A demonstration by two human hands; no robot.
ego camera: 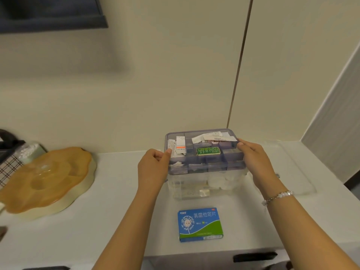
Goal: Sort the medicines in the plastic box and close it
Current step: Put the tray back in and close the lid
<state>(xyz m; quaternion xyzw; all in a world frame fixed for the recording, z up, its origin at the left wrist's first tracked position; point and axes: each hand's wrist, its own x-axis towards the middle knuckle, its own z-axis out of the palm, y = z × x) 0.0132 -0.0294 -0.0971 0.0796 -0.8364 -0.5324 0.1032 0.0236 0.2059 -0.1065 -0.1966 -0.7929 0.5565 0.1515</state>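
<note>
A clear plastic box (191, 187) stands on the white counter near the wall. A grey-blue compartment tray (226, 151) full of medicine packets sits at its top, holding a small green box (208, 151) and several white packets. My left hand (153, 168) grips the tray's left end. At the tray's right end, my right hand (255, 162) holds on too, a bead bracelet on its wrist. A blue and green medicine box (200, 224) lies flat on the counter in front of the plastic box.
A clear lid (292, 172) lies flat on the counter right of the box. An amber-lidded snack tray (48, 180) sits at the left, with a plaid bag (8, 164) behind it. The counter's front edge runs just below the medicine box.
</note>
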